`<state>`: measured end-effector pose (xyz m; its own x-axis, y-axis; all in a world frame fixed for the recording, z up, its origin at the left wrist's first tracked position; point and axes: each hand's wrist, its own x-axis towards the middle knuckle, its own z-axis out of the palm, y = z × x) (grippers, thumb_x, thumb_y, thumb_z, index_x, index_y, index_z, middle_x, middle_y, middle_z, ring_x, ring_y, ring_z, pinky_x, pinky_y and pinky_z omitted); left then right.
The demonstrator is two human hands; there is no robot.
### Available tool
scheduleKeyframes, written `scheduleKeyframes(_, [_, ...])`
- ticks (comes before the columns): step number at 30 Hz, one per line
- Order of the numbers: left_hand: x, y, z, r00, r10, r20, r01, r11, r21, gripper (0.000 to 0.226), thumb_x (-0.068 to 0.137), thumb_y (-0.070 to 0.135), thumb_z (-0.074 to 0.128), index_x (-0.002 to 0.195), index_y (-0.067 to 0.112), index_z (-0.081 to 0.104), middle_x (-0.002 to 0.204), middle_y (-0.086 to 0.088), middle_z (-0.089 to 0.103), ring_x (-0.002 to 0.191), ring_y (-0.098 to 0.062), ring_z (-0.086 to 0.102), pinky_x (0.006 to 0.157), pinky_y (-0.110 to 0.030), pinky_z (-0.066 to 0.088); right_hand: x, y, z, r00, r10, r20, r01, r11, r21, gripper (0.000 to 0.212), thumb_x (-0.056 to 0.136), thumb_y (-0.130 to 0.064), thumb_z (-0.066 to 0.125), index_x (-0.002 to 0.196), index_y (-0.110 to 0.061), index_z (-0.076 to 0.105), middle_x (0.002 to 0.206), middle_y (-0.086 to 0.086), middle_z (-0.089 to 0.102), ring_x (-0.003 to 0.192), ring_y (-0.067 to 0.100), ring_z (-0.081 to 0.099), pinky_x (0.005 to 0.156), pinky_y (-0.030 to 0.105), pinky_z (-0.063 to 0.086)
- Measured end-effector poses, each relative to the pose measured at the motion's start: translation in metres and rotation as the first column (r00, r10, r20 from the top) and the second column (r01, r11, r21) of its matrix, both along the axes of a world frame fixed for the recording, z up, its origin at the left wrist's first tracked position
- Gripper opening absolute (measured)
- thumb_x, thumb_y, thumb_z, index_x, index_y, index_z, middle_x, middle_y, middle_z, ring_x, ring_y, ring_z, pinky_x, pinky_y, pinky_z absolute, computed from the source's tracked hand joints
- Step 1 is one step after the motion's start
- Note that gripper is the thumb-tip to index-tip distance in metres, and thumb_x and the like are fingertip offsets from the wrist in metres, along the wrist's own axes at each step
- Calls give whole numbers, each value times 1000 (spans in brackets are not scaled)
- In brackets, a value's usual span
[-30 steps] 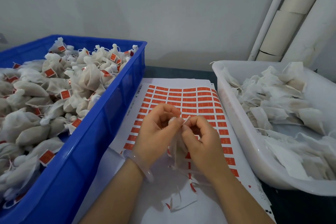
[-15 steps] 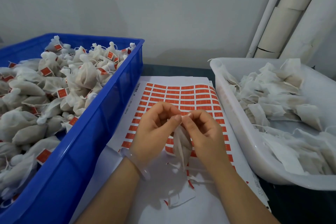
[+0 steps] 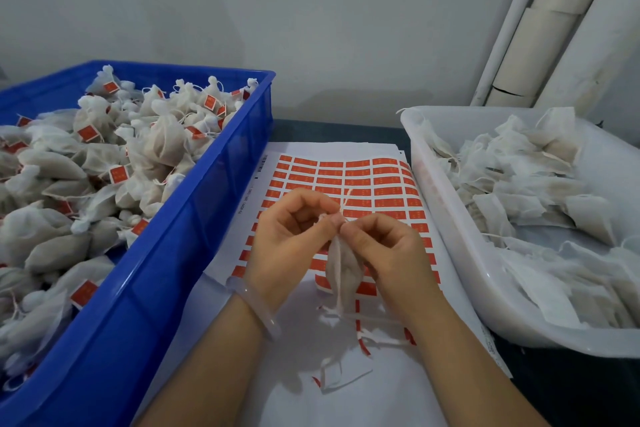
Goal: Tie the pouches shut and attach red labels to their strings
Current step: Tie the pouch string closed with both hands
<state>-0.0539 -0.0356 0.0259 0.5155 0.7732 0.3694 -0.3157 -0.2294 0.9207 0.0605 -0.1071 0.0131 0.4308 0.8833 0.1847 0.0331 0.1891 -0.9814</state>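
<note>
From the head camera I see two bare hands meeting over the middle of a dark table [image 3: 329,130]. The left hand [image 3: 291,243] and the right hand [image 3: 388,253] both have their fingers curled, and each pinches the gathered neck of a small white pouch [image 3: 343,274] between thumb and forefinger. The pouch hangs down between the two wrists, above a sheet of red labels [image 3: 363,177]. I cannot tell whether its lower end touches the sheet. A thin string [image 3: 346,199] sticks up from where the fingertips meet. A pale bracelet [image 3: 263,308] sits on the left wrist.

To the left, a blue crate [image 3: 194,218] is heaped with tied pouches [image 3: 104,163], many carrying red tags. To the right, a white tub [image 3: 450,239] holds flat, untied pouches [image 3: 519,184]. The near part of the sheet is bare white, with loose paper scraps [image 3: 346,374] lying on it.
</note>
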Motion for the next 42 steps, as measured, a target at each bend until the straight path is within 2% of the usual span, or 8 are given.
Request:
scheduleKeyframes(8, [1, -1, -5, 990, 99, -105, -84, 987, 140, 16, 81, 11, 63, 83, 26, 65, 83, 21, 68, 90, -3, 66, 72, -15, 53, 0, 0, -4, 969, -130, 211, 118, 991, 69, 4, 79, -31, 65, 82, -30, 63, 82, -24, 67, 84, -1, 64, 66, 7, 49])
scheduleKeyframes(10, [0, -1, -4, 984, 128, -127, -102, 976, 191, 22, 81, 9, 64, 82, 31, 64, 82, 26, 67, 89, 1, 65, 71, -11, 51, -1, 0, -6, 954, -161, 252, 139, 985, 102, 10, 83, -21, 65, 82, -31, 61, 84, -23, 66, 85, -1, 63, 67, 7, 48])
scheduleKeyframes(18, [-3, -1, -2, 938, 220, -267, -101, 912, 397, 19, 82, 19, 63, 87, 37, 60, 85, 25, 63, 83, 2, 64, 78, -5, 47, -5, 1, -11, 819, -306, 484, 200, 945, 259, 5, 84, -33, 55, 87, -32, 52, 88, -24, 58, 88, -4, 59, 77, 8, 48])
scheduleKeyframes(23, [-2, -1, -5, 873, 338, -351, -75, 804, 589, 11, 87, 14, 61, 96, 21, 58, 95, 12, 56, 82, 2, 54, 78, 3, 39, -6, 5, -15, 782, -336, 524, 211, 935, 284, 7, 87, -32, 54, 89, -35, 48, 88, -27, 54, 90, -8, 56, 76, 2, 43])
scheduleKeyframes(28, [0, -4, -8, 855, 274, -440, -95, 917, 388, 10, 90, 24, 52, 86, 33, 49, 92, 15, 57, 88, -11, 60, 84, -19, 48, -8, 7, -17, 776, -341, 531, 223, 935, 276, 8, 88, -34, 51, 86, -38, 44, 87, -27, 52, 89, -8, 55, 74, 0, 41])
scheduleKeyframes(31, [2, -1, -5, 904, 67, -422, -56, 998, 38, 18, 95, 23, 46, 82, 30, 56, 78, 13, 64, 81, -7, 64, 73, -16, 54, -8, 8, -18, 775, -327, 542, 229, 943, 241, 6, 87, -37, 51, 86, -39, 45, 89, -28, 53, 91, -7, 55, 75, 0, 41])
scheduleKeyframes(35, [1, 3, -2, 951, -139, -276, 33, 934, -356, 21, 94, 21, 47, 87, 20, 67, 81, 8, 71, 87, -15, 69, 81, -30, 55, -7, 7, -18, 806, -322, 497, 246, 946, 213, 6, 86, -42, 53, 86, -40, 48, 89, -30, 54, 92, -9, 56, 75, 0, 42])
scheduleKeyframes(42, [0, 3, -2, 969, -156, -192, 60, 902, -428, 24, 93, 20, 47, 82, 16, 69, 79, 2, 72, 81, -18, 70, 80, -32, 56, -7, 0, -10, 842, -255, 476, 157, 959, 235, 6, 84, -29, 52, 89, -32, 54, 92, -17, 61, 90, 4, 60, 79, 11, 49])
